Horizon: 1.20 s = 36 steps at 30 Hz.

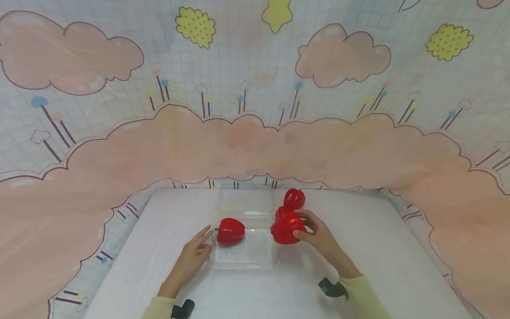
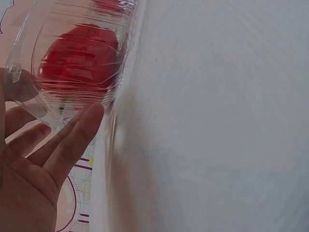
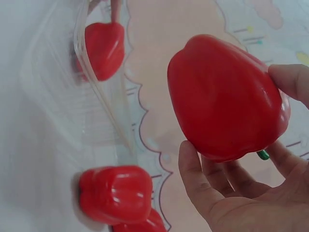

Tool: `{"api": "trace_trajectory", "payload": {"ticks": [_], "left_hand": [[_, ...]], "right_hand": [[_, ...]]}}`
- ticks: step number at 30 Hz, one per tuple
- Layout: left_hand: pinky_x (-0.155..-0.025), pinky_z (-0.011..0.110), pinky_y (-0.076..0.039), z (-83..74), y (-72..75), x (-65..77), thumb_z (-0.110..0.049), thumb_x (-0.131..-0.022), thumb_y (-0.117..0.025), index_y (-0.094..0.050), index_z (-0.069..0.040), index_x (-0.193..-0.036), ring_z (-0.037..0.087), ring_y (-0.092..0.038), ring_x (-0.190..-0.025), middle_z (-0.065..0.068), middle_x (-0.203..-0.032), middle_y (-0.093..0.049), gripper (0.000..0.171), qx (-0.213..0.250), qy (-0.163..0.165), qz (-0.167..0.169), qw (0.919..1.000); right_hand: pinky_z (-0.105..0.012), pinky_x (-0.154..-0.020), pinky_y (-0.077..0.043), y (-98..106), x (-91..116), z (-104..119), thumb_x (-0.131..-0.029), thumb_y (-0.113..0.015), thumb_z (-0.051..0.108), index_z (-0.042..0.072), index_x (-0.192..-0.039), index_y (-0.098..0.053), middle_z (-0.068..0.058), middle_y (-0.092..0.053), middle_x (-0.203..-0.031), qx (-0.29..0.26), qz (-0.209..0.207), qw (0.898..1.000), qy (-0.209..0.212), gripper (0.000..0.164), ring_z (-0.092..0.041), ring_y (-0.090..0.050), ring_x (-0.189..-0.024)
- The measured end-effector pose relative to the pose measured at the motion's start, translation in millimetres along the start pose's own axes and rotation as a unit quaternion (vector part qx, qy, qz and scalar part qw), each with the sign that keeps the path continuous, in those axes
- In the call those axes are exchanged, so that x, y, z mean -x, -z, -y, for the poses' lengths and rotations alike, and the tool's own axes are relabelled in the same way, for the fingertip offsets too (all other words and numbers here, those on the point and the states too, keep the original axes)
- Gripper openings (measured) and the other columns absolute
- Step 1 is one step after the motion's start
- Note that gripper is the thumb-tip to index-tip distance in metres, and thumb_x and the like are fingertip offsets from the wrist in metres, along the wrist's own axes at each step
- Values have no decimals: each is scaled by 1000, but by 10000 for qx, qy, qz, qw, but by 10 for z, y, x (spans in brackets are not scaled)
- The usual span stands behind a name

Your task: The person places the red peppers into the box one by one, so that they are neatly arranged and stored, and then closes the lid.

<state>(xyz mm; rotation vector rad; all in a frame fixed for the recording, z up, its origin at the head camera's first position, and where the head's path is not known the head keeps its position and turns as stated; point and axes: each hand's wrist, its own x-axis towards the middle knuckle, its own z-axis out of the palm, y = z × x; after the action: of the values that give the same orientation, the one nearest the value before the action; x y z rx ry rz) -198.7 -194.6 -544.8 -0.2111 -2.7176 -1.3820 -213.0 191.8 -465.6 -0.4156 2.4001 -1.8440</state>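
A clear plastic clamshell box (image 1: 259, 257) lies unfolded on the white table, with one red bell pepper (image 1: 231, 231) in its near half. At the left end of the box, my left hand (image 1: 193, 254) holds the edge, its fingers against wall and rim in the left wrist view. My right hand (image 1: 320, 237) grips a second red bell pepper (image 3: 224, 99) between thumb and fingers, raised beside the right side of the box. The green stem of this pepper points toward the palm.
Two more red bell peppers, a farther one (image 1: 294, 198) and a partly hidden one (image 1: 283, 212), rest on the table right of the box. The box's other half (image 1: 245, 201) lies flat behind. A patterned cloth (image 1: 255, 146) hangs beyond the white table (image 1: 159, 230).
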Motion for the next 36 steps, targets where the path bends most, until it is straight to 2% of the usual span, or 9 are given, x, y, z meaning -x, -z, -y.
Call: {"api": "trace_trajectory", "payload": {"ticks": [12, 17, 24, 36], "left_hand": [[-83, 28, -61, -24, 5, 2, -8, -92, -63, -52, -6, -142, 27, -69, -107, 7, -156, -41, 51, 6, 17, 13, 10000], [-83, 28, -61, -24, 7, 0, -9, -93, -63, -52, -6, -142, 27, -69, -107, 6, -157, -40, 51, -7, 27, 30, 10000], [-83, 29, -61, -18, 10, 2, -9, -93, -63, -52, -6, -142, 27, -69, -107, 7, -156, -41, 50, 5, 22, 30, 10000], [-83, 29, -61, -29, 10, -2, -8, -92, -64, -52, -5, -141, 28, -69, -106, 7, -156, -41, 51, 9, -26, -9, 10000]], "right_hand": [[-36, -88, -60, -185, -19, 7, -79, -81, 24, 18, -136, -46, -9, -52, -136, -75, 74, 9999, -122, 67, -34, -50, -126], [-38, -88, -61, -255, -18, 10, -77, -82, 24, 21, -133, -48, -8, -53, -134, -113, 36, 9997, -225, 66, -33, -51, -125], [-38, -89, -60, -342, -29, 3, -78, -82, 25, 26, -139, -49, -6, -53, -136, -208, 29, 9987, -471, 69, -31, -50, -126], [-37, -86, -60, -466, -50, -7, -76, -82, 25, 22, -137, -50, -8, -55, -132, -293, -76, 9982, -512, 69, -28, -53, -119]]}}
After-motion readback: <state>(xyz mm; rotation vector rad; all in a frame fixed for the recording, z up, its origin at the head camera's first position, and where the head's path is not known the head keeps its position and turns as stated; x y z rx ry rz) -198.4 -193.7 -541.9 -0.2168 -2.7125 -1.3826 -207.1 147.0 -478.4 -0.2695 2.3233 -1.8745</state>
